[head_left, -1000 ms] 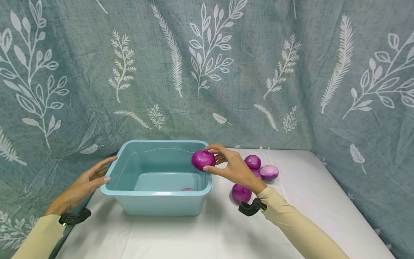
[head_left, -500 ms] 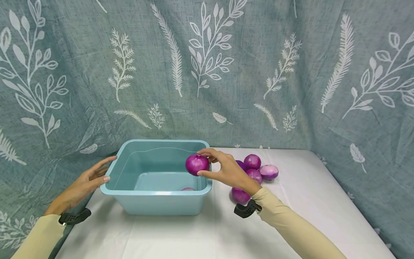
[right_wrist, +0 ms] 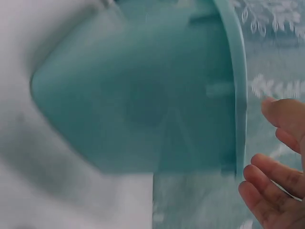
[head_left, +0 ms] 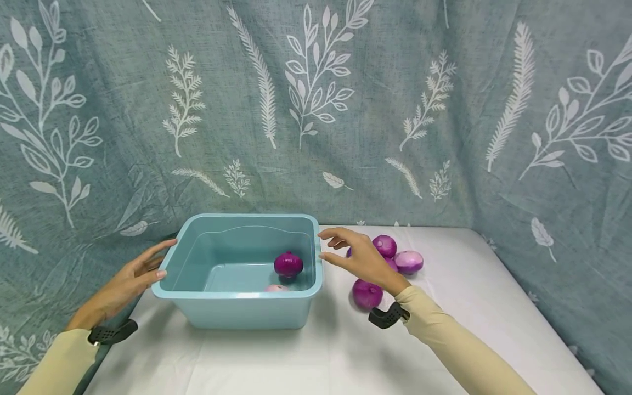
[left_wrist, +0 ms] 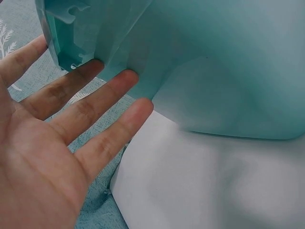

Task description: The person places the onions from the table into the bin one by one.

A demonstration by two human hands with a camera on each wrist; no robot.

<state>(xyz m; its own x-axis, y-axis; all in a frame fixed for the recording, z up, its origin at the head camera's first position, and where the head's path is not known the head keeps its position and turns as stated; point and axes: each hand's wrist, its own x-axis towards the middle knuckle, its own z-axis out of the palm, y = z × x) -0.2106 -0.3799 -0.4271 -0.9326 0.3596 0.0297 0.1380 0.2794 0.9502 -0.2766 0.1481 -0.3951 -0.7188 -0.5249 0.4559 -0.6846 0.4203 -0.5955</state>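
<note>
A light blue plastic tub (head_left: pixel 237 314) stands on the white-covered table. Inside it, near the right end, a red onion (head_left: pixel 288 265) shows with its top upward, and the pale top of another onion (head_left: pixel 276 288) peeks over the front rim. My left hand (head_left: pixel 129 281) rests on the tub's left rim; in the left wrist view its straight, spread fingers (left_wrist: pixel 119 86) lie against the tub's outer side. My right hand (head_left: pixel 362 258) is at the right rim with thumb and fingers parted and nothing between them, as the right wrist view of the hand (right_wrist: pixel 281 167) also shows.
Several red onions sit to the right of the tub, among them a near onion (head_left: pixel 367 294), a back onion (head_left: pixel 385 246) and a paler onion (head_left: pixel 408 263). Some are partly behind the right hand. A leaf-patterned curtain (head_left: pixel 365 109) hangs behind the table.
My right hand has let go of the red onion over the tub and drawn back to the right. That onion is now lower, inside the tub. The left hand has stayed put.
</note>
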